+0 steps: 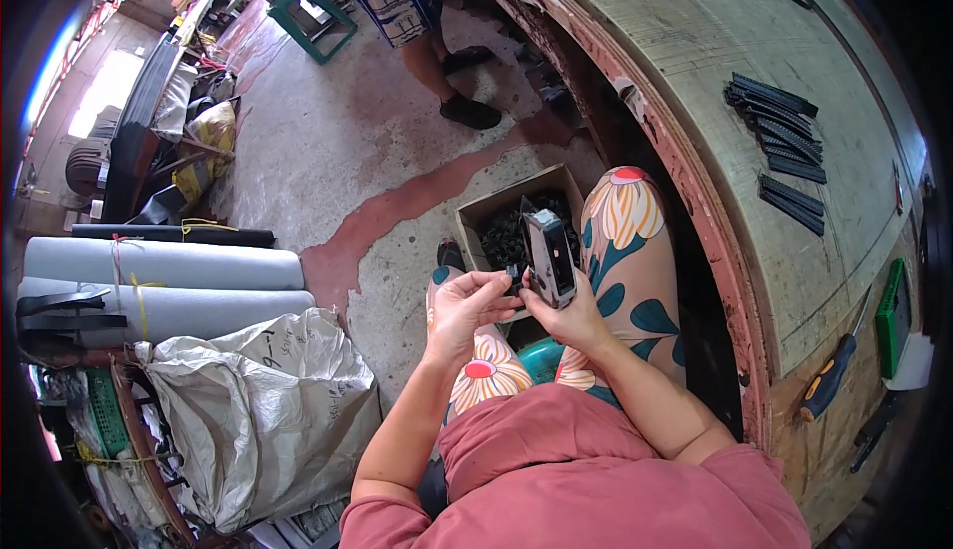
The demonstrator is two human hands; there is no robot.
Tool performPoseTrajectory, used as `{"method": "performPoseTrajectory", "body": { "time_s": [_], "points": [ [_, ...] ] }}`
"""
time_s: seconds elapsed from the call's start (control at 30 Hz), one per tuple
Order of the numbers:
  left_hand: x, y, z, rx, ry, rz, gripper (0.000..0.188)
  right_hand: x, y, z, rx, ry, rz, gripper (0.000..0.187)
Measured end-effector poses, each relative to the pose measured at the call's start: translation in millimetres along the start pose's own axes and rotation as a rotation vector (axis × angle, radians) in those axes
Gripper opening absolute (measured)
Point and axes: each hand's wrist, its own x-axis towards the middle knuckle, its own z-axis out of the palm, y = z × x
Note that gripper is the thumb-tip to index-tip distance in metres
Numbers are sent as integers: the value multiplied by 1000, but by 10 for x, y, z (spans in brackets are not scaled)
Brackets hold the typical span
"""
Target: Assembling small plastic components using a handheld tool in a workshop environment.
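Pinching a small dark piece (512, 274), the curled left hand (463, 313) sits just beside the right hand (570, 319), whose grip closes around a boxy, hard-edged black-and-grey device (547, 256) above floral-print trousers (633, 266).

The device (552, 259) is black and grey, the trousers (635, 269) floral.

Wooden table (794, 271) bearing black strips (790, 140), screwdriver (830, 379), green item (886, 326)

Bare hands (576, 320) number two, with one black-and-grey boxy device (545, 254). Pale-grey cylindrical rolls (164, 263) number two. One open wooden box (504, 195), one blue-and-orange-handled screwdriver (828, 380) and one crumpled white woven sack (263, 415) are present.
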Motion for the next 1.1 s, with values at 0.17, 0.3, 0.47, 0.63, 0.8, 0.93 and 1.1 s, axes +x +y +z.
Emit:
{"method": "performPoseTrajectory", "body": {
  "time_s": [0.17, 0.3, 0.47, 0.63, 0.8, 0.93, 1.1],
  "points": [
    [-22, -72, 32, -17, 29, 52, 14, -1, -6, 4, -23, 13, 30, 24],
    [-25, -97, 67, -15, 53, 78, 13, -1, 11, 5, -33, 35, 45, 24],
    [-23, -126, 72, 2, 69, 95, 14, -2, 18, 2, -27, 36, 38, 24],
    [-29, -150, 111, 28, 92, 155, 15, -2, 47, 3, -19, 45, 59, 24],
    [-19, -199, 116, 56, 113, 205, 14, -1, 48, 21, 2, 47, 59, 22],
    [-16, -156, 22, 111, 136, 277, 12, -13, 1, 68, -69, 56, 8, 20],
    [-27, 151, -283, 232, 159, 324, 14, -48, -154, 20, -453, -42, -283, 33]
  ]
}}
